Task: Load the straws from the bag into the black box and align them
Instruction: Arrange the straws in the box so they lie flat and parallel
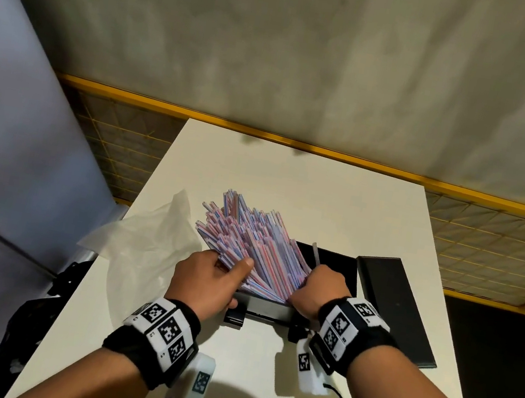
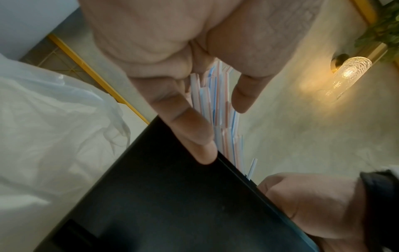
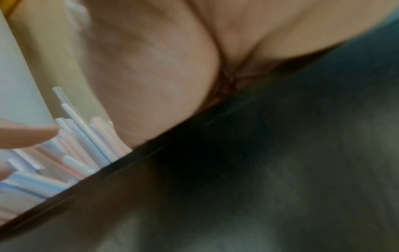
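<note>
now the pink-and-blue striped plastic straws (image 1: pixel 246 244), likely light and slippery, lean fanned in the open rectangular black box (image 1: pixel 336 267), and the left hand (image 1: pixel 206 279) and right hand (image 1: pixel 318 291) both curl round their near sides, probably the safest hold.

Both forearms reach forward, wrists close. The left hand (image 1: pixel 210 277) clasps the straws (image 1: pixel 247 241), thumb on top; the right hand (image 1: pixel 318 291), fisted, grips their right side.

The crumpled clear plastic bag (image 1: pixel 143 241) crowds my left side, the flat black lid (image 1: pixel 392 307) my right; beyond the fanned red-and-blue striped straws (image 1: pixel 248 231) the white counter (image 1: pixel 323 202) gives room to pass.
</note>
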Available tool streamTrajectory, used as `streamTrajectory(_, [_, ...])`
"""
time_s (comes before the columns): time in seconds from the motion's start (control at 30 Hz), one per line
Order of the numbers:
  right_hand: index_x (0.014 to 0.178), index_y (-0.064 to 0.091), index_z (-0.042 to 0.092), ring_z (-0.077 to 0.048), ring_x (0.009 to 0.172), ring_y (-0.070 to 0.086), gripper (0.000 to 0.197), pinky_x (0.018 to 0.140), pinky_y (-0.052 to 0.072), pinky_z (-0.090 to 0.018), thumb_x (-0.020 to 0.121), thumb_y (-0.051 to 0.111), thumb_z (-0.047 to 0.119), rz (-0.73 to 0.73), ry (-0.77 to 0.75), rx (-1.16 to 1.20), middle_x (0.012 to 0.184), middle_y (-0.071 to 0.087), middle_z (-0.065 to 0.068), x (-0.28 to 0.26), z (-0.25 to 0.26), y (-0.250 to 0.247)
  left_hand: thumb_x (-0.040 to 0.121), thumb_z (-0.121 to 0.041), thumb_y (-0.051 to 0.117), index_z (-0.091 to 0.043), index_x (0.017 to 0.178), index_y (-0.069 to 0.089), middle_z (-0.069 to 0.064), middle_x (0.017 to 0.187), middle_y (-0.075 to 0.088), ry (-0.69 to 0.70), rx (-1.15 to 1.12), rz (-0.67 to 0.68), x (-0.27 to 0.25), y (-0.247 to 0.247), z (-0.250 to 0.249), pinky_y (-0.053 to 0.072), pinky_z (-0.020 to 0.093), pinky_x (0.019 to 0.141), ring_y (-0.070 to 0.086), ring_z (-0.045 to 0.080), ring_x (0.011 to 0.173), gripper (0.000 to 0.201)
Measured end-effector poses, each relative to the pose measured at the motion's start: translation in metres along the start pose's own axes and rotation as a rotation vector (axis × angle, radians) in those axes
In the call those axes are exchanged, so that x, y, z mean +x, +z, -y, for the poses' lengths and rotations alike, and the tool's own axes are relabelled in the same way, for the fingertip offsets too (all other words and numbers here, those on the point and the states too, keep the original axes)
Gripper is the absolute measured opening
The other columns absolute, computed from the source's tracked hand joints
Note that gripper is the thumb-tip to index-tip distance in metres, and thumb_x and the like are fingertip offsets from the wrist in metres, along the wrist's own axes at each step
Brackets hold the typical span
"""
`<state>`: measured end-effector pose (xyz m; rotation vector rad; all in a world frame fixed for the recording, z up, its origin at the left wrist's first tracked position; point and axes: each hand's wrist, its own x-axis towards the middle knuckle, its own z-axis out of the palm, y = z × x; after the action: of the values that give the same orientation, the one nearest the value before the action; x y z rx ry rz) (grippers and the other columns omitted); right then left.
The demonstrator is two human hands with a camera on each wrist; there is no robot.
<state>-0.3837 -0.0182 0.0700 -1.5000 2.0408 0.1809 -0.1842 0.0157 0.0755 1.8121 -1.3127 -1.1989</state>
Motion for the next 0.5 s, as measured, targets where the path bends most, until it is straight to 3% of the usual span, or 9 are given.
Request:
streamTrajectory(0.13, [0.095, 0.065, 0.009, -0.023, 0.075, 0.064, 0.020, 0.063, 0.054, -0.027, 0.082, 0.073, 0.022, 0.004, -0.043, -0.102, 0.090, 0.067, -0.007, 0.001, 0.008, -0.003, 0.079, -0.065, 0.063, -0.012, 0.084, 0.067, 0.000, 0.060, 0.072, 0.012, 0.062, -0.016, -0.002, 0.000, 0.000, 0.060, 0.043, 0.071, 0.070, 0.011, 0.052, 0.053])
streamTrajectory(0.2, [0.081, 0.061, 0.012, -0.025, 0.077, 0.064, 0.009, 0.062, 0.052, -0.027, 0.082, 0.069, 0.015, -0.038, -0.121, -0.141, 0.084, 0.064, -0.008, -0.003, 0.014, -0.004, 0.081, -0.066, 0.062, -0.011, 0.083, 0.066, -0.001, 0.056, 0.070, 0.018, 0.105, -0.016, -0.004, -0.001, -0.003, 0.059, 0.041, 0.072, 0.069, 0.009, 0.051, 0.055])
streamTrajectory(0.3, [0.064, 0.043, 0.017, -0.027, 0.072, 0.055, 0.027, 0.059, 0.042, -0.029, 0.082, 0.061, 0.009, -0.129, -0.251, -0.165, 0.071, 0.049, -0.003, -0.019, 0.024, -0.010, 0.084, -0.065, 0.058, -0.009, 0.083, 0.062, -0.002, 0.050, 0.066, 0.015, 0.144, -0.021, -0.005, -0.003, -0.006, 0.057, 0.039, 0.075, 0.069, 0.008, 0.053, 0.055])
streamTrajectory(0.4, [0.069, 0.040, 0.016, -0.030, 0.078, 0.053, 0.024, 0.061, 0.035, -0.030, 0.084, 0.058, 0.009, -0.241, -0.417, -0.170, 0.076, 0.038, -0.001, -0.036, 0.033, -0.022, 0.083, -0.067, 0.057, -0.007, 0.097, 0.065, -0.005, 0.050, 0.067, 0.016, 0.153, -0.023, -0.004, -0.003, -0.005, 0.057, 0.037, 0.077, 0.070, 0.007, 0.056, 0.063])
streamTrajectory(0.5, [0.084, 0.051, 0.013, -0.033, 0.084, 0.056, 0.009, 0.064, 0.038, -0.031, 0.084, 0.059, 0.008, -0.286, -0.478, -0.157, 0.088, 0.043, -0.005, -0.037, 0.035, -0.027, 0.082, -0.070, 0.057, -0.003, 0.105, 0.064, -0.007, 0.052, 0.068, 0.010, 0.155, -0.016, -0.003, -0.003, -0.003, 0.058, 0.036, 0.076, 0.070, 0.006, 0.057, 0.071])
